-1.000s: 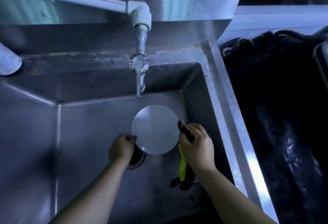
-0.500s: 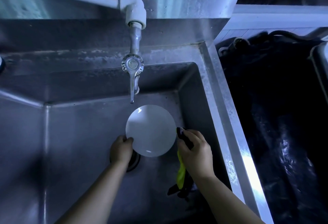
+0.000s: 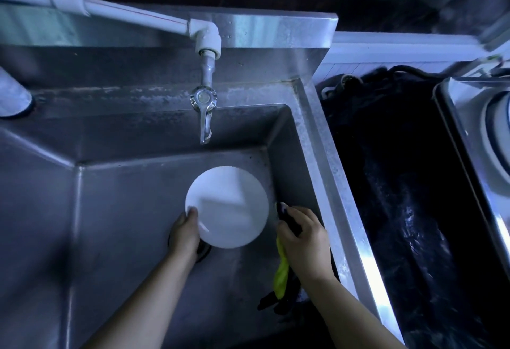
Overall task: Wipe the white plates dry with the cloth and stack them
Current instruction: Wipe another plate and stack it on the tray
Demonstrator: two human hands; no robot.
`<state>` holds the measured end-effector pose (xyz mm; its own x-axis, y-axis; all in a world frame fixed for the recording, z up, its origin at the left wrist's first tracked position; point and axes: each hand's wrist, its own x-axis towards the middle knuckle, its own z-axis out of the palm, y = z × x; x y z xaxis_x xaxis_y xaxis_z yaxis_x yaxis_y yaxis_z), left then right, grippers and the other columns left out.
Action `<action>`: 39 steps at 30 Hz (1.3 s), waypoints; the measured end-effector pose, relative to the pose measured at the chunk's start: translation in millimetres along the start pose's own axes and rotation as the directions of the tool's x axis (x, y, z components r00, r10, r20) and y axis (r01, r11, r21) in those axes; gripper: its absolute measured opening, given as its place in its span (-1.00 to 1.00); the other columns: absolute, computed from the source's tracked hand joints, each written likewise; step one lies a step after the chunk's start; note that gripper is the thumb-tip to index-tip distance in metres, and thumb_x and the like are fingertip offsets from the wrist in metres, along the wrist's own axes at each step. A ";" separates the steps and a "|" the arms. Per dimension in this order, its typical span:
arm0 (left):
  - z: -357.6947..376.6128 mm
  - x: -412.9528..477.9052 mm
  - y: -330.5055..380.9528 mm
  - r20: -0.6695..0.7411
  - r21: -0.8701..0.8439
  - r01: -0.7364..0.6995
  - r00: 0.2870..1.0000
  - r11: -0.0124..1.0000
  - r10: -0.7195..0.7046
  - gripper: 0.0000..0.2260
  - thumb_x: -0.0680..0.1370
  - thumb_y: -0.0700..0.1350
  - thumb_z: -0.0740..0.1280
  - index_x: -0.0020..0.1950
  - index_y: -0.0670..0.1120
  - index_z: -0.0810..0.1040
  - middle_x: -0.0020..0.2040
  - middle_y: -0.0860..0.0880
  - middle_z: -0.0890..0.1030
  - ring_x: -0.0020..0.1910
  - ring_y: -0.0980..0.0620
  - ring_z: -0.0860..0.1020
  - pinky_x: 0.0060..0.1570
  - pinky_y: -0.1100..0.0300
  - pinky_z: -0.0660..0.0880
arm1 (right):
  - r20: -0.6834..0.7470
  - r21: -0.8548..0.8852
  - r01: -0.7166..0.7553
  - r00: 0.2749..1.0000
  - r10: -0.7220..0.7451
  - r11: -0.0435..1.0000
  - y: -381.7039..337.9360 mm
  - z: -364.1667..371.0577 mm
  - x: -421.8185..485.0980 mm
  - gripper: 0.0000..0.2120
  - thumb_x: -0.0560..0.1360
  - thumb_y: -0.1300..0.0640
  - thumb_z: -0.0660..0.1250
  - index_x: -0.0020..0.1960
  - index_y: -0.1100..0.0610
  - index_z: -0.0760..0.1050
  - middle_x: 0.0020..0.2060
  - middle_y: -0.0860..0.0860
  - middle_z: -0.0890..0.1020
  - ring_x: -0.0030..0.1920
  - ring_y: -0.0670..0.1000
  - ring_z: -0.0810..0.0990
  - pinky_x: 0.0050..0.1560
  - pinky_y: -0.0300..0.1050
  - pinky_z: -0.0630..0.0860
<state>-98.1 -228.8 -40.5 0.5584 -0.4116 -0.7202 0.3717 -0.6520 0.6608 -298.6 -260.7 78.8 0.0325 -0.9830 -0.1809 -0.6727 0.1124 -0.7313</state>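
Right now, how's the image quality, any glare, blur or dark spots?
Head view: dim, blue-tinted; glare streaks the sink rim; a shadow crosses the white plate, its far edge slightly blurred; the dark area right of the sink shows little detail.

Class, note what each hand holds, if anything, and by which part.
The left hand holds the white plate by its left rim, thumb on top. The right hand grips the cloth near its upper end; the rest hangs below.

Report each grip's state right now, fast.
Left grip: closed on the white plate, pinching its rim.
Right grip: closed on the cloth.
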 end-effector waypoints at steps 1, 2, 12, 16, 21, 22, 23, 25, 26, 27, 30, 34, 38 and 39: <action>-7.4 -9.3 1.5 0.000 -0.028 -0.030 1.000 0.999 0.030 -0.80 0.59 0.04 0.20 -0.10 0.03 0.58 -0.05 -0.03 0.64 -0.14 -0.01 0.59 -0.13 0.10 0.52 | -0.001 0.021 -0.010 1.000 0.010 1.000 -0.9 -3.6 -2.1 -0.74 0.48 0.20 0.39 0.17 0.11 0.61 -0.01 -0.21 0.56 -0.01 -0.26 0.53 -0.09 -0.57 0.35; -15.3 -20.7 3.5 0.005 -0.053 -0.058 0.998 0.997 0.058 -0.79 0.59 0.04 0.21 -0.16 0.09 0.59 -0.09 0.03 0.64 -0.18 0.04 0.59 -0.20 0.12 0.53 | 0.000 0.046 -0.025 1.000 0.025 0.999 -2.2 -7.5 -3.9 -0.73 0.48 0.18 0.40 0.18 0.10 0.61 -0.02 -0.24 0.55 -0.02 -0.32 0.52 -0.09 -0.58 0.35; -85.6 -191.9 49.7 -0.002 -0.113 -0.502 0.863 0.857 0.505 -0.78 0.65 0.00 0.18 -0.11 0.06 0.57 -0.17 0.21 0.67 -0.25 0.36 0.59 -0.34 0.40 0.48 | 0.170 0.192 -0.150 0.978 0.117 0.970 -33.4 -76.2 -34.8 -0.70 0.50 -0.06 0.37 0.18 0.01 0.60 0.00 -0.08 0.65 -0.03 -0.09 0.61 -0.02 -0.16 0.56; -96.3 -268.8 79.9 -0.016 -0.097 -0.655 0.754 0.749 0.657 -0.80 0.63 -0.09 0.22 -0.16 -0.02 0.52 -0.29 0.21 0.65 -0.33 0.41 0.54 -0.43 0.55 0.39 | 0.148 0.311 -0.039 0.989 -0.008 0.950 -63.0 -118.7 -61.7 -0.80 0.52 0.06 0.36 -0.12 0.20 0.60 -0.20 0.12 0.63 -0.19 0.05 0.61 -0.13 0.02 0.58; -116.0 -337.7 108.1 -0.016 -0.052 -0.794 0.607 0.606 0.794 -0.54 0.36 0.38 0.18 -0.16 0.01 0.54 -0.17 0.03 0.64 -0.10 0.03 0.57 -0.08 0.10 0.52 | 0.043 0.416 0.145 0.983 -0.179 0.898 -101.2 -169.8 -90.3 -0.84 0.50 0.10 0.37 -0.22 0.14 0.57 -0.24 0.13 0.61 -0.26 -0.04 0.52 -0.19 -0.01 0.48; -119.5 -347.5 111.8 -0.016 -0.031 -0.800 0.600 0.599 0.800 -0.45 0.31 0.46 0.15 -0.15 0.00 0.54 -0.14 0.00 0.65 -0.07 -0.03 0.59 -0.02 0.01 0.52 | 0.025 0.430 0.181 0.977 -0.211 0.885 -108.1 -178.5 -95.4 -0.83 0.50 0.10 0.36 -0.17 0.19 0.53 -0.20 0.19 0.60 -0.27 0.01 0.52 -0.16 0.03 0.50; -122.6 -357.6 116.4 -0.028 0.005 -0.804 0.595 0.595 0.803 -0.35 0.26 0.53 0.11 -0.14 -0.02 0.54 -0.13 -0.04 0.65 -0.06 -0.08 0.59 0.00 -0.05 0.52 | 0.005 0.439 0.217 0.970 -0.244 0.872 -114.5 -186.6 -100.0 -0.81 0.51 0.09 0.35 -0.14 0.22 0.49 -0.17 0.23 0.59 -0.25 0.10 0.53 -0.14 0.07 0.51; -128.6 -377.8 126.1 -0.063 0.066 -0.833 0.546 0.549 0.835 -0.25 0.24 0.60 0.04 -0.21 -0.08 0.49 -0.24 -0.05 0.60 -0.19 -0.06 0.54 -0.13 0.03 0.50 | -0.026 0.445 0.276 0.955 -0.296 0.852 -125.7 -200.9 -107.7 -0.79 0.52 0.07 0.34 -0.11 0.24 0.49 -0.16 0.22 0.59 -0.15 0.19 0.56 -0.07 0.14 0.53; -131.2 -387.1 131.3 -0.074 0.075 -0.865 0.491 0.495 0.868 -0.27 0.29 0.56 0.03 -0.26 -0.12 0.44 -0.31 -0.03 0.54 -0.28 -0.01 0.48 -0.23 0.12 0.45 | -0.044 0.442 0.307 0.946 -0.322 0.843 -130.7 -207.9 -111.6 -0.81 0.52 0.07 0.33 -0.12 0.20 0.51 -0.18 0.17 0.60 -0.14 0.16 0.58 -0.05 0.13 0.52; -133.0 -396.9 137.3 -0.082 0.068 -0.896 0.433 0.439 0.898 -0.33 0.34 0.50 0.04 -0.29 -0.14 0.39 -0.35 -0.04 0.48 -0.34 0.03 0.41 -0.30 0.20 0.41 | -0.061 0.435 0.335 0.937 -0.344 0.836 -135.3 -214.2 -114.8 -0.84 0.52 0.07 0.33 -0.14 0.16 0.54 -0.20 0.11 0.61 -0.14 0.10 0.59 -0.04 0.09 0.52; -137.4 -424.5 151.5 -0.098 0.003 -0.944 0.328 0.330 0.940 -0.41 0.41 0.38 0.11 -0.29 -0.18 0.42 -0.33 -0.01 0.40 -0.33 0.10 0.36 -0.28 0.13 0.39 | -0.099 0.432 0.396 0.914 -0.394 0.810 -147.1 -230.4 -122.9 -0.78 0.52 0.08 0.34 -0.27 0.13 0.54 -0.33 0.00 0.56 -0.28 -0.03 0.53 -0.17 -0.01 0.46; -138.2 -463.2 165.6 -0.137 0.030 -0.987 0.155 0.160 0.978 -0.59 0.45 0.27 0.12 -0.42 -0.02 0.30 -0.47 0.13 0.32 -0.47 0.23 0.25 -0.42 0.36 0.23 | -0.155 0.438 0.461 0.884 -0.440 0.772 -161.1 -245.9 -128.0 -0.76 0.51 0.09 0.34 -0.29 0.18 0.51 -0.36 0.02 0.52 -0.37 -0.14 0.42 -0.24 -0.14 0.37; -146.4 -479.9 174.0 -0.170 0.023 -0.993 0.114 0.120 0.979 -0.33 0.44 0.30 0.12 -0.23 -0.38 0.41 -0.29 -0.05 0.38 -0.32 0.13 0.30 -0.31 0.22 0.27 | -0.163 0.456 0.490 0.867 -0.471 0.743 -178.2 -253.5 -136.5 -0.69 0.51 0.09 0.31 -0.40 0.04 0.39 -0.45 -0.16 0.43 -0.41 -0.17 0.36 -0.29 -0.19 0.31; -148.5 -482.5 175.7 -0.184 -0.008 -0.989 0.144 0.145 0.972 -0.32 0.45 0.31 0.14 -0.20 -0.38 0.43 -0.27 -0.05 0.41 -0.30 0.11 0.33 -0.29 0.20 0.29 | -0.171 0.439 0.509 0.856 -0.487 0.740 -183.0 -254.8 -139.3 -0.68 0.51 0.10 0.30 -0.41 0.00 0.39 -0.46 -0.18 0.43 -0.40 -0.18 0.36 -0.28 -0.18 0.31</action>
<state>-192.1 -50.2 454.5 0.5782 -0.5760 0.5778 -0.4927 0.3180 0.8100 -368.4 -181.5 405.5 0.2288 -0.9214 0.3140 -0.1571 -0.3533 -0.9222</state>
